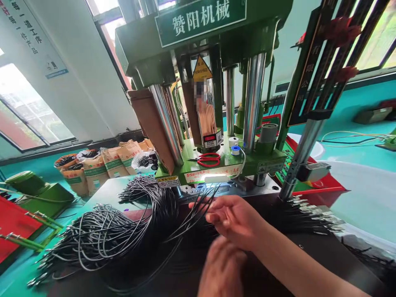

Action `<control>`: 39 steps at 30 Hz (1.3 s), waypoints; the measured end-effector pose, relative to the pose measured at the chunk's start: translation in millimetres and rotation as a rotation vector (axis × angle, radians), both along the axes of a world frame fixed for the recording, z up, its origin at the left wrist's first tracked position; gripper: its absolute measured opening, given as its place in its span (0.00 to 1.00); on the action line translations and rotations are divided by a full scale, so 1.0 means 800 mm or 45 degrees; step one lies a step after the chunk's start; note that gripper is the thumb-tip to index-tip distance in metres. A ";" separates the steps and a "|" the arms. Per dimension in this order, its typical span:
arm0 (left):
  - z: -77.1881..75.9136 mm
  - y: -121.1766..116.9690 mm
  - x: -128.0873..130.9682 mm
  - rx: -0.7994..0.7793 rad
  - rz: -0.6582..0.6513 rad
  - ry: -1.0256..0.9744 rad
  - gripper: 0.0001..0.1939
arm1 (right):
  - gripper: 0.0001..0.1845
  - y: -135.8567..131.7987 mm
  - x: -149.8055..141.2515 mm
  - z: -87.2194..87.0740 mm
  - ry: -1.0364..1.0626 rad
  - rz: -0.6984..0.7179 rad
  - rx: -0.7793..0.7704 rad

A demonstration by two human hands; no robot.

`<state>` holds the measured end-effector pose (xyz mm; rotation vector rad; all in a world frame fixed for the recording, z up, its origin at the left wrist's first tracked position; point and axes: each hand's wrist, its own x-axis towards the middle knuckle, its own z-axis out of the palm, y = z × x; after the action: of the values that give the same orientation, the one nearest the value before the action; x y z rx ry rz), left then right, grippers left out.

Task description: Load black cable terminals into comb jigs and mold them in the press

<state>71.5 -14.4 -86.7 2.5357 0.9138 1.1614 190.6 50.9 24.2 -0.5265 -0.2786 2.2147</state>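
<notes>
My right hand (238,220) reaches in from the right, in front of the green press. Its fingers are closed on a few thin black cables (187,225), which fan out past the fingertips and trail down to the left. Just below it, my left hand (221,264) is smeared by motion, so its fingers cannot be made out. A large looped bundle of black cables (102,235) with metal ends lies to the left. Another bundle (144,187) is heaped behind it. On the right lie more black cables with metal tips (318,214).
The green press (204,165) stands ahead with steel columns (255,99). Red-handled cutters (208,159) and a blue-and-white tape spool (235,150) rest on its ledge. A metal post (305,148) rises at right. Paper sacks (95,167) stand behind on the left.
</notes>
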 end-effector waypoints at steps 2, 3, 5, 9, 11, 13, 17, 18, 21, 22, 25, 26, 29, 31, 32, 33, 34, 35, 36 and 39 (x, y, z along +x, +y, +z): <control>0.008 0.035 -0.026 -0.044 0.210 0.304 0.23 | 0.10 0.003 -0.001 0.006 -0.088 0.009 0.042; 0.011 0.050 -0.041 -0.086 0.290 0.395 0.24 | 0.09 0.003 0.001 0.003 -0.168 0.010 0.121; 0.016 0.067 -0.072 -0.111 0.384 0.456 0.25 | 0.09 -0.001 0.011 -0.010 -0.476 0.020 0.380; 0.033 0.062 -0.111 -0.164 0.294 0.517 0.22 | 0.12 -0.029 0.044 -0.055 -1.464 -0.021 1.081; 0.048 0.053 -0.114 -0.282 0.242 0.591 0.19 | 0.10 -0.046 0.059 -0.076 -1.782 -0.051 1.365; 0.063 0.047 -0.109 -0.425 0.189 0.622 0.15 | 0.10 -0.059 0.067 -0.093 -1.955 -0.059 1.518; 0.077 0.045 -0.099 -0.585 0.029 0.674 0.11 | 0.10 -0.070 0.068 -0.114 -2.134 -0.155 1.645; 0.078 0.044 -0.099 -0.593 0.000 0.698 0.11 | 0.10 -0.070 0.066 -0.117 -2.146 -0.192 1.664; 0.081 0.040 -0.102 -0.605 -0.033 0.765 0.09 | 0.10 -0.071 0.056 -0.119 -2.135 -0.256 1.712; 0.083 0.038 -0.103 -0.602 -0.023 0.780 0.09 | 0.10 -0.072 0.052 -0.119 -2.125 -0.258 1.720; 0.086 0.032 -0.105 -0.596 0.012 0.818 0.10 | 0.09 -0.073 0.041 -0.120 -2.091 -0.241 1.746; 0.087 0.031 -0.105 -0.595 0.024 0.828 0.11 | 0.09 -0.073 0.039 -0.121 -2.086 -0.245 1.755; 0.088 0.029 -0.103 -0.589 0.054 0.850 0.12 | 0.09 -0.071 0.034 -0.126 -2.095 -0.266 1.790; 0.088 0.030 -0.102 -0.593 0.073 0.870 0.12 | 0.10 -0.071 0.034 -0.130 -2.109 -0.292 1.824; 0.088 0.030 -0.101 -0.601 0.078 0.880 0.12 | 0.10 -0.071 0.035 -0.131 -2.114 -0.308 1.848; 0.088 0.030 -0.101 -0.612 0.079 0.890 0.11 | 0.10 -0.071 0.035 -0.133 -2.119 -0.321 1.873; 0.088 0.030 -0.101 -0.625 0.079 0.898 0.11 | 0.10 -0.071 0.035 -0.133 -2.126 -0.328 1.893; 0.088 0.030 -0.100 -0.635 0.079 0.904 0.12 | 0.11 -0.071 0.035 -0.133 -2.135 -0.329 1.904; 0.088 0.030 -0.100 -0.643 0.080 0.907 0.12 | 0.11 -0.071 0.035 -0.133 -2.143 -0.323 1.906; 0.086 0.030 -0.099 -0.638 0.095 0.910 0.13 | 0.11 -0.071 0.033 -0.130 -2.163 -0.290 1.882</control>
<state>-7.4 9.3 -17.6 2.4810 1.2507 -0.0347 216.8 -6.3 -79.4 -1.2024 -2.1936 0.3425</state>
